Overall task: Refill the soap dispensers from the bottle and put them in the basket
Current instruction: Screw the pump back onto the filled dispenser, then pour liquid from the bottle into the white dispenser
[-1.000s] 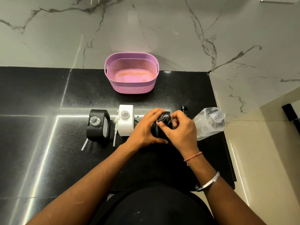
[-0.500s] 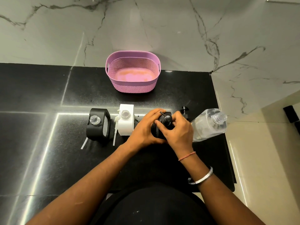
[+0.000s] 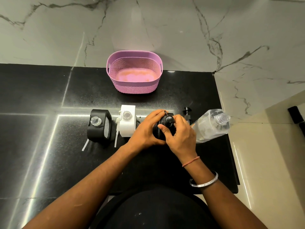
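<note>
- The left hand (image 3: 145,129) wraps the left side of a black dispenser (image 3: 160,132) near the middle of the black bench (image 3: 49,96); its fingers (image 3: 156,113) curl over the top edge, pressed close together, and the thumb lies along the near side.
- The right hand (image 3: 179,136) grips the black pump head (image 3: 169,119) on top of that dispenser: its thumb presses the near side of the pump collar and its curled fingers close round the far side.
- The dispenser body is almost wholly hidden between the 2 hands; only a dark strip shows between the thumbs.
- Just left of the left hand stands a white dispenser (image 3: 127,123), its round neck open, with a white pump tube (image 3: 116,138) leaning at its left side.
- Further left stands a second black dispenser (image 3: 99,127), also open-necked, a white tube (image 3: 85,145) lying at its near corner.
- The clear refill bottle (image 3: 212,125) lies tilted at the right edge of the bench, just beside the right hand, neck pointing away to the right.
- A loose black pump (image 3: 187,113) sits behind the right hand.
- The pink basket (image 3: 134,87) sits at the back of the bench against the marble wall (image 3: 165,30), well apart from the hands.
</note>
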